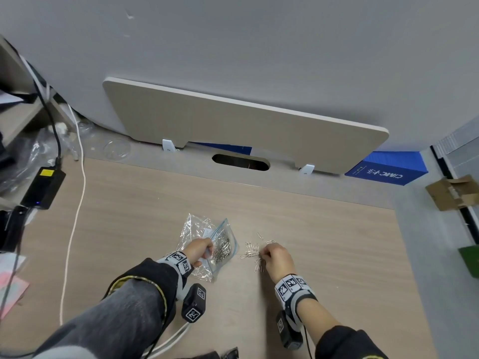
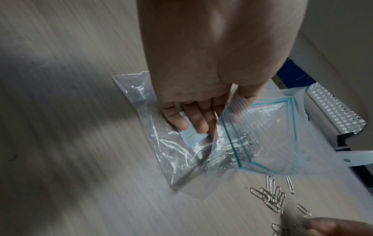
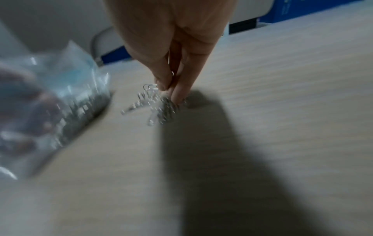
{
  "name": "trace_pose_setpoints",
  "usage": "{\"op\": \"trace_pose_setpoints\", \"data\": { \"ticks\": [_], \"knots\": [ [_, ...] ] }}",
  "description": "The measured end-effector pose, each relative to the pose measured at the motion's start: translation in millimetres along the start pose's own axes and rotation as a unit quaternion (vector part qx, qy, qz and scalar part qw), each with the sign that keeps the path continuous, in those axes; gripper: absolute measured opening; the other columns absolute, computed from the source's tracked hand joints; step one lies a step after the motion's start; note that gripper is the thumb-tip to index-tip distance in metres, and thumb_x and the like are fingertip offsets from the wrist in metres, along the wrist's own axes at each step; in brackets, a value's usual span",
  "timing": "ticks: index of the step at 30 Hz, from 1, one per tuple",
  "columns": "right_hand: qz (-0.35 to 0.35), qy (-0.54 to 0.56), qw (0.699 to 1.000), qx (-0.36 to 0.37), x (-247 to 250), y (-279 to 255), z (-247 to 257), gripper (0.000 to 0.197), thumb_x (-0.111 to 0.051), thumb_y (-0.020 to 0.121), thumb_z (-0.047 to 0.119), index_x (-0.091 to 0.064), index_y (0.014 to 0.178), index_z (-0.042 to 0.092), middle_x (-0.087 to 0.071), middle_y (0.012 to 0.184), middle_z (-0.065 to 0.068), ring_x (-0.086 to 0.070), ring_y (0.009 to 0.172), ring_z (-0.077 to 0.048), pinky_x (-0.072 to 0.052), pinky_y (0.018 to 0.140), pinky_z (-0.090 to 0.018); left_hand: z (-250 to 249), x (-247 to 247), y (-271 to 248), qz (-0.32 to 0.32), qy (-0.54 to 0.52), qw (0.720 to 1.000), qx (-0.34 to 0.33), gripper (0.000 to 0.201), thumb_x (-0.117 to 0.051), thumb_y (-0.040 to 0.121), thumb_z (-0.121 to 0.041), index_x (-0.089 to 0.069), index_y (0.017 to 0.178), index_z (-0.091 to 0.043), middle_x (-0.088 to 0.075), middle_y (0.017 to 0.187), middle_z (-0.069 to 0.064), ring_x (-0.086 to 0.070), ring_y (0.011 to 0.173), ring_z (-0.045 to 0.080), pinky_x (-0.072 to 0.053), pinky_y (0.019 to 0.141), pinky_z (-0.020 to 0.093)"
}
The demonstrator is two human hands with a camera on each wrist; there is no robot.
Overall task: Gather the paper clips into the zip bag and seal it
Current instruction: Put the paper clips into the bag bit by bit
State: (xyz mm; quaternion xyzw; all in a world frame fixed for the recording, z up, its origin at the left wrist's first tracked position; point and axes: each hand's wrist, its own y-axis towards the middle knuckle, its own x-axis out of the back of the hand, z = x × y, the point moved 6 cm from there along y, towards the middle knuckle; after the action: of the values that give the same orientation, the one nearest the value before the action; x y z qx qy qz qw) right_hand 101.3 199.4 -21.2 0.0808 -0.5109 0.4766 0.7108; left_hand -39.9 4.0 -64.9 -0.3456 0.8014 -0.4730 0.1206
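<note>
The right hand pinches loose paper clips just right of the zip bag, whose open mouth the left hand grips.

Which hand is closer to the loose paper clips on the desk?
Right. The right hand pinches the loose paper clips; the left hand holds the zip bag beside them.

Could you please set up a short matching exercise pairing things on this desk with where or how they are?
Things:
1. zip bag
2. loose paper clips
3. black power adapter
4. blue box

States:
A. at the desk's far right edge
B. scattered on the desk by the right hand
C. at the desk's left side, cable attached
D. mouth held open by the left hand, clips inside

Pairs: 1-D, 2-B, 3-C, 4-A
</note>
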Motion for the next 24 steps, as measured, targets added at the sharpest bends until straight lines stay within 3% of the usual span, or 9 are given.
{"op": "trace_pose_setpoints", "data": {
  "ticks": [4, 6, 10, 14, 17, 18, 20, 24],
  "knots": [
    [-0.046, 0.158, 0.986, 0.010, 15.7, -0.5, 27.7, 0.019, -0.063, 0.076, 0.004, -0.064, 0.070, 0.022, -0.068, 0.078, -0.001, -0.065, 0.075, -0.024, -0.055, 0.075, -0.041, -0.5, 0.2, -0.7, 0.004, -0.004, 1.000, 0.001, 0.024, -0.044, 0.089, -0.016, -0.051, 0.066, -0.012, -0.051, 0.062, 0.003, -0.047, 0.057, 0.017, -0.032, 0.048, 0.020],
    [-0.048, 0.178, 0.982, 0.049, 18.0, -0.8, 56.6, 0.021, -0.064, 0.076, 0.006, -0.063, 0.070, 0.026, -0.067, 0.077, 0.001, -0.064, 0.073, -0.021, -0.055, 0.074, -0.039, -1.6, -0.1, -2.4, 0.001, -0.001, 1.000, 0.000, 0.024, -0.044, 0.089, -0.016, -0.050, 0.065, -0.013, -0.050, 0.061, 0.003, -0.044, 0.055, 0.015, -0.031, 0.048, 0.020],
    [-0.015, 0.136, 0.984, 0.117, 7.3, -6.6, 107.8, 0.006, -0.064, 0.082, 0.010, -0.068, 0.080, 0.014, -0.068, 0.086, -0.001, -0.059, 0.080, -0.014, -0.046, 0.078, -0.023, -2.2, 0.1, -3.8, -0.013, 0.009, 1.000, -0.002, 0.022, -0.046, 0.085, -0.015, -0.050, 0.063, -0.014, -0.049, 0.062, 0.003, -0.042, 0.056, 0.015, -0.031, 0.048, 0.019],
    [0.043, 0.039, 0.989, 0.134, -7.8, -6.8, 116.1, 0.011, -0.057, 0.085, 0.013, -0.067, 0.088, 0.016, -0.070, 0.094, -0.003, -0.062, 0.089, -0.021, -0.050, 0.083, -0.034, -2.0, -0.3, -4.0, -0.006, 0.008, 1.000, -0.004, 0.022, -0.046, 0.085, -0.016, -0.051, 0.064, -0.014, -0.051, 0.064, 0.002, -0.045, 0.062, 0.015, -0.032, 0.049, 0.020],
    [-0.029, 0.071, 0.987, 0.141, 12.1, -8.2, 107.9, 0.017, -0.054, 0.087, 0.012, -0.069, 0.094, 0.016, -0.069, 0.097, -0.001, -0.061, 0.089, -0.016, -0.045, 0.082, -0.021, -2.3, -0.5, -3.2, 0.003, 0.009, 1.000, -0.007, 0.023, -0.045, 0.086, -0.014, -0.050, 0.063, -0.014, -0.053, 0.066, 0.003, -0.044, 0.059, 0.015, -0.031, 0.049, 0.020],
    [-0.064, 0.084, 0.986, 0.130, 20.7, -7.7, 98.8, 0.018, -0.054, 0.086, 0.011, -0.069, 0.094, 0.016, -0.068, 0.096, 0.000, -0.061, 0.088, -0.014, -0.042, 0.080, -0.019, -2.3, -0.9, -3.2, 0.009, 0.009, 1.000, -0.007, 0.023, -0.044, 0.086, -0.014, -0.050, 0.063, -0.013, -0.053, 0.065, 0.003, -0.043, 0.057, 0.015, -0.031, 0.050, 0.020],
    [-0.086, 0.082, 0.990, 0.080, 31.1, -3.4, 71.2, 0.018, -0.053, 0.085, 0.010, -0.067, 0.096, 0.017, -0.067, 0.099, 0.001, -0.061, 0.090, -0.016, -0.044, 0.079, -0.023, -2.3, -1.1, -3.7, 0.016, 0.013, 1.000, -0.007, 0.024, -0.043, 0.088, -0.014, -0.050, 0.065, -0.012, -0.052, 0.063, 0.003, -0.042, 0.054, 0.014, -0.031, 0.050, 0.021],
    [0.009, -0.017, 0.996, -0.086, 22.9, -1.6, -2.5, 0.026, -0.057, 0.087, 0.027, -0.055, 0.110, 0.017, -0.058, 0.115, -0.008, -0.060, 0.102, -0.029, -0.048, 0.086, -0.034, -2.7, -1.3, -4.5, 0.019, 0.022, 1.000, -0.010, 0.023, -0.043, 0.089, -0.015, -0.050, 0.068, -0.012, -0.050, 0.062, 0.003, -0.042, 0.054, 0.016, -0.031, 0.049, 0.021]
  ]
}}
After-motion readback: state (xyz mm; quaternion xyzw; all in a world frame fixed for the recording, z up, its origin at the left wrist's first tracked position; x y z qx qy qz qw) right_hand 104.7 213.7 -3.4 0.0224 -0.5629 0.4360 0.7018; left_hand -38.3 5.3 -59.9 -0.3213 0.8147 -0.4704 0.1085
